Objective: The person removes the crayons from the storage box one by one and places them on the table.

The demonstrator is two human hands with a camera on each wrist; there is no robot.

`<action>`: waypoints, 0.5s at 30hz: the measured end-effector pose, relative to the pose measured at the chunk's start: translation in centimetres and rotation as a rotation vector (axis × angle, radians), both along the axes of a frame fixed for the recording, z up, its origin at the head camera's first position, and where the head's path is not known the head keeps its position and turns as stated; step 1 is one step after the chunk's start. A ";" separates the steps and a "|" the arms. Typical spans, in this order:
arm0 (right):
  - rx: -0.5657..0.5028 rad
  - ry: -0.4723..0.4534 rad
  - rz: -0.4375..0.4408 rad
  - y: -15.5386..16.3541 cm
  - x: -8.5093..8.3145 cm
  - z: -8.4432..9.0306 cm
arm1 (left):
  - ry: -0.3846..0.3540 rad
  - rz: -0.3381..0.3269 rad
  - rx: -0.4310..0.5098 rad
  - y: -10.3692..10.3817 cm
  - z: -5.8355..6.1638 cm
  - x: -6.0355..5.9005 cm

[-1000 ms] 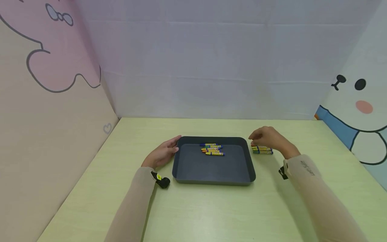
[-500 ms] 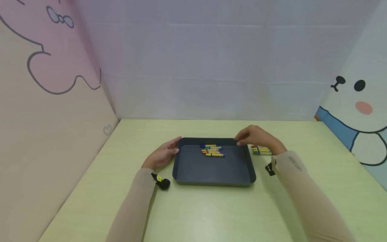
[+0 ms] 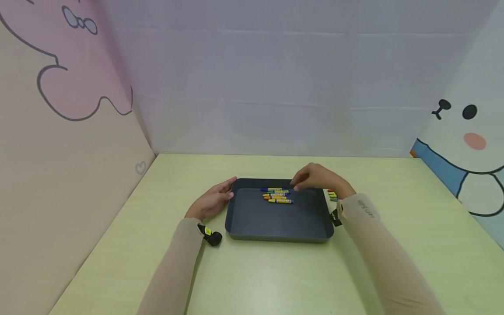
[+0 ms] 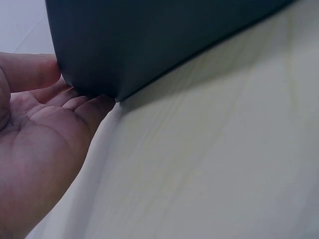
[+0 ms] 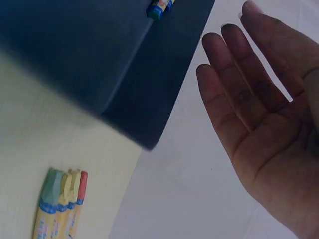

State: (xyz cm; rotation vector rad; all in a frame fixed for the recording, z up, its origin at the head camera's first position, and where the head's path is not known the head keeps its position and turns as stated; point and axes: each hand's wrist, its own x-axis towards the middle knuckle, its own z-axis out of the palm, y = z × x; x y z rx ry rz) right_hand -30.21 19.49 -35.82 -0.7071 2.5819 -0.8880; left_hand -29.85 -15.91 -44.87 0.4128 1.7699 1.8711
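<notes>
A dark grey tray (image 3: 275,218) lies on the pale green table, with several crayons (image 3: 277,195) in a row near its far wall. My left hand (image 3: 210,200) rests against the tray's far left corner, thumb on the rim; in the left wrist view its fingers (image 4: 84,107) touch the tray wall (image 4: 149,40). My right hand (image 3: 315,180) hovers over the far right part of the tray, just right of the crayons. The right wrist view shows this hand (image 5: 249,114) with straight fingers and a bare palm. More crayons (image 5: 60,204) lie on the table right of the tray (image 5: 99,64).
The table (image 3: 275,271) is boxed in by a pink-patterned wall on the left, a plain wall behind and a cartoon wall on the right. The crayons on the table (image 3: 332,194) are mostly hidden behind my right wrist in the head view.
My right hand has moved left, from above the crayons on the table to over the far right part of the tray. The left hand and the tray have stayed put.
</notes>
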 end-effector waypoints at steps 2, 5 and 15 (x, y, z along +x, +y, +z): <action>-0.010 -0.011 0.012 -0.3 -0.1 -0.3 | 0.000 -0.001 0.000 0.0 0.0 0.0; -0.022 -0.030 0.026 -0.8 -0.2 -0.7 | 0.000 -0.002 0.000 0.0 0.0 0.0; 0.017 -0.040 0.068 -2.3 -0.1 -1.9 | 0.002 0.004 -0.006 0.0 0.2 0.1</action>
